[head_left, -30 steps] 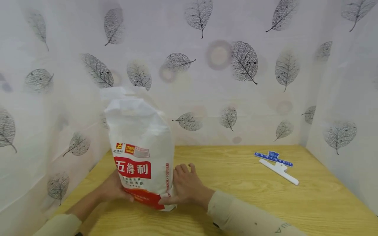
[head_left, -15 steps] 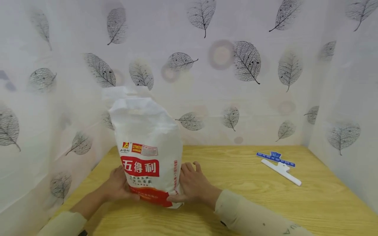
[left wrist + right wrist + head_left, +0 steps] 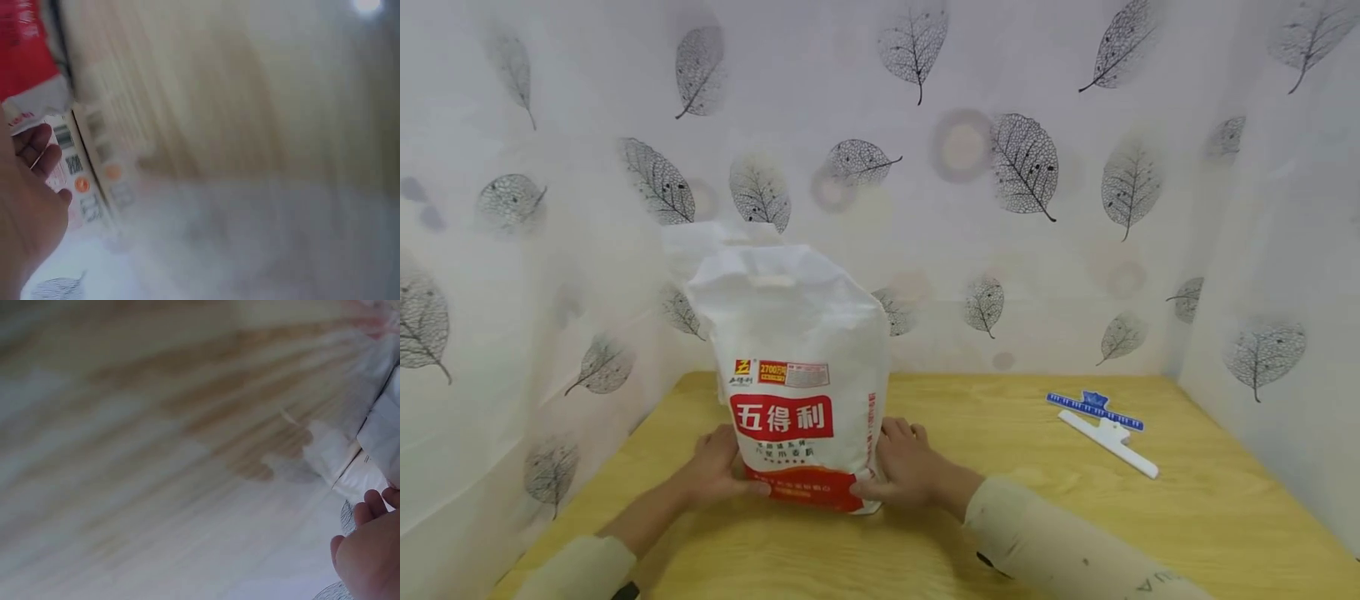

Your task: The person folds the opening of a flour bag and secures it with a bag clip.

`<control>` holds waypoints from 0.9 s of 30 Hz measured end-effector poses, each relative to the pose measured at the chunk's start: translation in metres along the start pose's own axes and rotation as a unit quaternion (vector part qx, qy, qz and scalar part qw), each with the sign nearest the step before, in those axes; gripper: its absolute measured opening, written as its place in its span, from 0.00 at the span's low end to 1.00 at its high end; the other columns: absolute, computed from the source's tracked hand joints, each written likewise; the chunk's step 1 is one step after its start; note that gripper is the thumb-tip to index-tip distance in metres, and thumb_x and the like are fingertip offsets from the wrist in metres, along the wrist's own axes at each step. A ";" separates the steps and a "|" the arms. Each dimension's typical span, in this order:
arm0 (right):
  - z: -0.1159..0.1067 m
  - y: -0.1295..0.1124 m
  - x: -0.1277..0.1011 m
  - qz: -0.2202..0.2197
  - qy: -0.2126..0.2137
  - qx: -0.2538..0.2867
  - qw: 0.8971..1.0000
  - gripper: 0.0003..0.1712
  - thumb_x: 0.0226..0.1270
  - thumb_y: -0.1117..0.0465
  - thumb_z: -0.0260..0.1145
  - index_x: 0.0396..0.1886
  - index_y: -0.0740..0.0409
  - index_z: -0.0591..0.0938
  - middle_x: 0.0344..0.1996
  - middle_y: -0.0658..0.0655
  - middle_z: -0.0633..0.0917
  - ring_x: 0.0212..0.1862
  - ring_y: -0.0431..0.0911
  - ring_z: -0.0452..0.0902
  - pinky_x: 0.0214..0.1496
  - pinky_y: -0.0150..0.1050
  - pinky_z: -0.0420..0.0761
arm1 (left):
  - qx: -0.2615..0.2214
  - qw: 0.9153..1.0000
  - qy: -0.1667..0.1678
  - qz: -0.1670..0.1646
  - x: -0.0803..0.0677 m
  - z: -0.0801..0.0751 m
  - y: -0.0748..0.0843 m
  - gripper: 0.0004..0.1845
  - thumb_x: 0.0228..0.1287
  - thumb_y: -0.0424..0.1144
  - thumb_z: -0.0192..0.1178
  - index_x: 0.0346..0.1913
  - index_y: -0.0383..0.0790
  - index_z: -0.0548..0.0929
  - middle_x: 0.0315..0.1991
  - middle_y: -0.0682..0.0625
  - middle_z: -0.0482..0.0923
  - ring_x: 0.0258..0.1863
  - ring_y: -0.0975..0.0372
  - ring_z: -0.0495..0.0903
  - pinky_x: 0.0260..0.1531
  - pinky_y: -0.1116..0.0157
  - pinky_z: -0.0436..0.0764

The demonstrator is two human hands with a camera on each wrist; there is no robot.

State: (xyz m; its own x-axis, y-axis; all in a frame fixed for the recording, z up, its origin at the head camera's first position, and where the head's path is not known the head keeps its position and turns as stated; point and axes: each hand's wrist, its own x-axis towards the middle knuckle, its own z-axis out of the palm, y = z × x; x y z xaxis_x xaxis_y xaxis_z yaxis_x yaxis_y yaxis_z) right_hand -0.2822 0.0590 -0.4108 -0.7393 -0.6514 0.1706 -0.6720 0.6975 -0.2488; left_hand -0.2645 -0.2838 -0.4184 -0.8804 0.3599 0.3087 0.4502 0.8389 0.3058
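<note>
A white flour bag (image 3: 790,333) with red printed panels stands upright on the table, left of centre in the head view. My left hand (image 3: 718,471) grips its lower left side, thumb across the front. On the opposite lower side my right hand (image 3: 913,467) holds the bag, its thumb also at the front and the other fingers along the side. The left wrist view shows the bag's red lower part (image 3: 28,56) above my fingers. In the right wrist view, my right hand (image 3: 372,550) is beside white material at the frame's edge.
A blue clip (image 3: 1093,408) and a white clip (image 3: 1108,442) lie on the wooden table (image 3: 1000,500) at the right. Behind the bag shows another white top (image 3: 688,246). Leaf-patterned sheeting (image 3: 925,208) encloses the back and sides.
The flour bag has shifted right and turned so its front faces me more squarely and it leans less. Both hands have moved right with it. The clips stay put on the table.
</note>
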 end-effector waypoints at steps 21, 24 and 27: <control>-0.011 0.028 -0.005 -0.015 0.042 -0.063 0.997 0.50 0.61 0.21 0.52 0.76 0.43 0.61 0.66 0.56 0.68 0.63 0.51 0.60 0.65 0.58 0.58 | 0.064 0.996 0.037 0.050 0.034 0.017 0.017 0.49 0.49 0.74 0.64 0.70 0.51 0.67 0.67 0.47 0.72 0.65 0.50 0.70 0.58 0.42 0.65; -0.009 0.029 -0.011 -0.015 0.043 -0.070 0.997 0.50 0.61 0.21 0.51 0.75 0.44 0.61 0.67 0.56 0.67 0.64 0.52 0.60 0.64 0.58 0.59 | 0.052 0.997 0.036 0.050 0.033 0.025 0.018 0.48 0.49 0.74 0.64 0.70 0.53 0.67 0.67 0.49 0.72 0.65 0.50 0.69 0.58 0.41 0.65; -0.006 0.030 -0.017 -0.012 0.046 -0.077 0.996 0.51 0.61 0.20 0.51 0.75 0.46 0.62 0.66 0.56 0.68 0.62 0.52 0.60 0.62 0.57 0.60 | 0.040 0.997 0.032 0.050 0.032 0.030 0.022 0.48 0.49 0.74 0.64 0.70 0.54 0.67 0.68 0.49 0.71 0.66 0.51 0.68 0.58 0.41 0.65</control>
State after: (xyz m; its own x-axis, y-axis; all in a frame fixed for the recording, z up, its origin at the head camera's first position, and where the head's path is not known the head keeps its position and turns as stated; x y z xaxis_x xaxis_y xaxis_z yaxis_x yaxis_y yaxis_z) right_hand -0.2899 0.0935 -0.4152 -0.7185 -0.6436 0.2635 -0.6834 0.7237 -0.0957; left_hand -0.2878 -0.2415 -0.4291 -0.8190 0.4197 0.3914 0.5204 0.8306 0.1983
